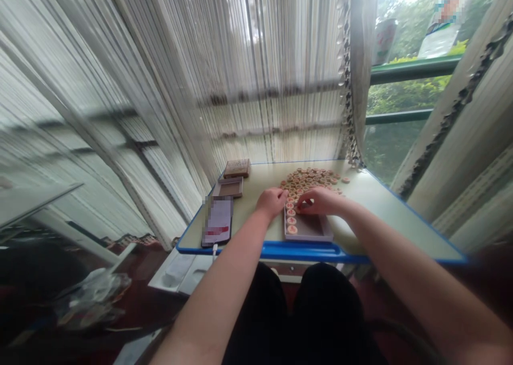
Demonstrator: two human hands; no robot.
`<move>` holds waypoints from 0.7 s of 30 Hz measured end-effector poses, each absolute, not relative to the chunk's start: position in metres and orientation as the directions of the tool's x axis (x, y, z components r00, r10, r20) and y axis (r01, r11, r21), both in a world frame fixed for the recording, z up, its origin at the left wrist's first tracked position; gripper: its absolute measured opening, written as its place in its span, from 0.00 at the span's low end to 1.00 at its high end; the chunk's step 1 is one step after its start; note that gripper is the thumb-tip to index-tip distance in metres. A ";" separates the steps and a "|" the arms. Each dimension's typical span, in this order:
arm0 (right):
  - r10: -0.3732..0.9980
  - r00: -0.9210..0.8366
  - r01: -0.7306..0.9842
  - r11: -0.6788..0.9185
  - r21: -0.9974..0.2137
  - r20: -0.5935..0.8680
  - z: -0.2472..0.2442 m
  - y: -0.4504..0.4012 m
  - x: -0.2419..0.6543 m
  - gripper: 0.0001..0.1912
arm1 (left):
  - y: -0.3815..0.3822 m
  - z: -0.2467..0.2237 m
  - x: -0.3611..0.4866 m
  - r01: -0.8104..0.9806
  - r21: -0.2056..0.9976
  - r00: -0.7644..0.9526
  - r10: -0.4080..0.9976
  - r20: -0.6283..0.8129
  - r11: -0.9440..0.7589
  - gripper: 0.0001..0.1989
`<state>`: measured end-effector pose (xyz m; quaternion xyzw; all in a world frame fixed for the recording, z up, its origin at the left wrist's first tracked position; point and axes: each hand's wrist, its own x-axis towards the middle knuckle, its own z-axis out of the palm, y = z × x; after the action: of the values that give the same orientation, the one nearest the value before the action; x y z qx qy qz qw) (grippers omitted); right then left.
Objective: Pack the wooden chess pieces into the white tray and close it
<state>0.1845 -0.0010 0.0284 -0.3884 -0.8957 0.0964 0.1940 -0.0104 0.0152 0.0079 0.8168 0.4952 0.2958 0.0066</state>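
An open shallow box (308, 238) lies near the table's front edge, with a column of round wooden pieces (292, 221) marked in red along its left side. My right hand (316, 200) reaches over the box, its fingers pinched together at a small round piece beside the top of the column. My left hand (273, 200) rests at the box's upper left corner with its fingers curled; whatever they hold, if anything, is hidden. Behind both hands spreads a heap of round wooden pieces (308, 178).
On the table (385, 220), to the left, are a phone (217, 220) with a cable, an empty box lid (231, 187) and a closed decorated box (236, 168). String curtains hang behind the table. A can and a bottle stand by the window.
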 end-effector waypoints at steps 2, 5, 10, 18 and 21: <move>0.750 -0.611 0.666 0.660 -0.348 0.252 0.028 -0.001 0.185 0.11 | 0.014 0.009 -0.010 0.807 0.301 0.332 0.812 0.480 -0.508 0.20; 0.764 -0.602 0.666 0.640 -0.383 0.231 0.028 -0.001 0.185 0.11 | 0.013 0.010 -0.010 0.812 0.306 0.317 0.815 0.485 -0.497 0.20; 0.777 -0.591 0.668 0.622 -0.409 0.217 0.030 -0.003 0.185 0.12 | 0.012 0.011 -0.011 0.812 0.305 0.313 0.813 0.491 -0.497 0.20; 0.842 -0.478 0.735 0.539 -0.411 0.249 0.039 -0.002 0.196 0.17 | 0.013 0.010 -0.011 0.806 0.336 0.300 0.826 0.477 -0.487 0.21; 0.841 -0.481 0.740 0.541 -0.400 0.248 0.038 0.000 0.197 0.16 | 0.012 0.010 -0.011 0.813 0.344 0.278 0.833 0.478 -0.469 0.21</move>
<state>0.1970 -0.0002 0.0378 -0.4640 -0.8520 0.1197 0.2107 -0.0112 0.0123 0.0102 0.7992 0.5151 0.3093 0.0161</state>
